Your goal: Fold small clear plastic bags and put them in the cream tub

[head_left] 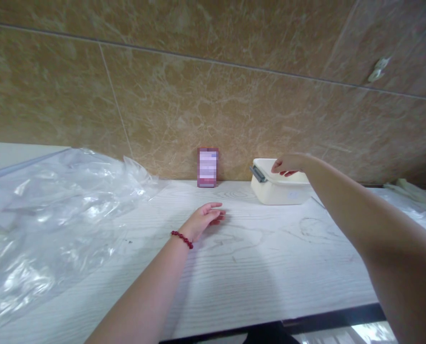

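Note:
My left hand [206, 219], with a dark red bead bracelet [182, 238] at its wrist, is low over the tabletop. Its fingers are stretched out and hold nothing. To the right, my right hand [288, 165] reaches over the open top of a cream plastic bin [281, 193] that has a grey latch [258, 174] on its left end. Those fingers curl downward; whether anything is between them I cannot make out. The bin's contents are hidden. Beyond my left hand, a phone [207, 167] with a blurred screen leans upright against the wall.
Crumpled clear plastic sheeting [73, 205] covers the left part of the pale wood-grain table [234, 282]. More plastic wrap [417, 205] lies at the far right. A brown tiled wall [177, 105] closes off the back, and a dark edge [335, 319] runs along the front.

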A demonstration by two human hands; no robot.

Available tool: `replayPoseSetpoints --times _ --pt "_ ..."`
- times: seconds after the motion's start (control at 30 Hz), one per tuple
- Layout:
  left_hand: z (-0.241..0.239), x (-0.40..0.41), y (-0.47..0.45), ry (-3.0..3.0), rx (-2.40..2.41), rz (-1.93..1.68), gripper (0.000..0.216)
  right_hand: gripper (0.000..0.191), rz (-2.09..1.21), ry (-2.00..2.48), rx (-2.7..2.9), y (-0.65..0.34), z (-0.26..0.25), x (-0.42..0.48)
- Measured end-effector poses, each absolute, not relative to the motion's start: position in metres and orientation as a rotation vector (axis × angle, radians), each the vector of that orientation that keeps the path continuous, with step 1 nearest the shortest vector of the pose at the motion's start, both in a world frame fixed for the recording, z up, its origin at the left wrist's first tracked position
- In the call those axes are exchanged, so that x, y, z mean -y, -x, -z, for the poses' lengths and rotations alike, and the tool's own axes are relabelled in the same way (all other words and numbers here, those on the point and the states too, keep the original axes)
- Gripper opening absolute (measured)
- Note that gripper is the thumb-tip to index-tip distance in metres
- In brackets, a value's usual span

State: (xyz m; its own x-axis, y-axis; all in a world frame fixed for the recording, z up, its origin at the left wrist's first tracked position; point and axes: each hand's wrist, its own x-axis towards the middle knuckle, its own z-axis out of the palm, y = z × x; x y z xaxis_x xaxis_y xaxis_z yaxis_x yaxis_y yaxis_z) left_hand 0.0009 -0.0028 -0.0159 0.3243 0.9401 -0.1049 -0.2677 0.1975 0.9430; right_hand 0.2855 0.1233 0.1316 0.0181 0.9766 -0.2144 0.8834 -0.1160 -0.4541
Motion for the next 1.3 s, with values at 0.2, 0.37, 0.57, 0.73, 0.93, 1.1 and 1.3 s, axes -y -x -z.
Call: replayPoseSetpoints --times 0.2,0.37,0.57,0.73,0.93,1.1,1.3 --pt "0.016 0.003 -0.001 -1.012 -0.843 -0.999 0.026 0.008 -0.496 1.973 1.961 -0.279 -0.135 -0.112" --pt "0.015 0.003 -0.003 -1.027 -0.843 -1.013 0.027 0.013 -0.411 1.746 2.069 -0.253 -0.127 -0.071" --pt "0.015 0.004 -0.002 -1.053 -0.841 -1.022 0.028 0.018 -0.459 1.541 2.102 -0.209 -0.085 -0.032" --pt "0.015 0.005 -0.003 -1.068 -0.840 -1.042 0.027 0.023 -0.702 1.463 1.967 -0.167 -0.041 -0.024" --pt "0.017 0.003 -0.004 -1.053 -0.846 -1.073 0.024 0.026 -0.794 1.258 1.664 -0.146 0.005 -0.025" --pt "0.015 0.002 -0.005 -1.009 -0.872 -1.060 0.022 0.030 -0.922 1.298 1.533 -0.153 0.022 -0.032" --pt "0.017 -0.001 0.004 -1.197 -1.042 -1.122 0.022 0.030 -0.960 1.271 1.500 -0.157 0.028 -0.037"
